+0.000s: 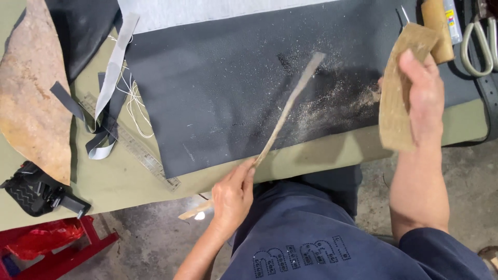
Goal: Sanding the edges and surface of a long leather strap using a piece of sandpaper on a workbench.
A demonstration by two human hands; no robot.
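Head view: one picture, looking down on a workbench.
Left hand: is pinching a long thin tan strip near its lower end, fingers closed on it.
Strip: is slanting up to the right, its top end lying over the dark sheet, its lower end sticking out past the bench edge.
Right hand: is gripping a bent tan sheet of sandpaper, fingers and thumb clamped on it, at the right edge of the dark sheet.
Dust: is lying scattered on the dark sheet between strip and sandpaper.
Labelled thing: one small tube with a coloured label, top right, beside a wooden handle.
Counts: one steel ruler, one rust-brown hide at left, one pair of shears at far right, one black pouch, one red stool under the bench.
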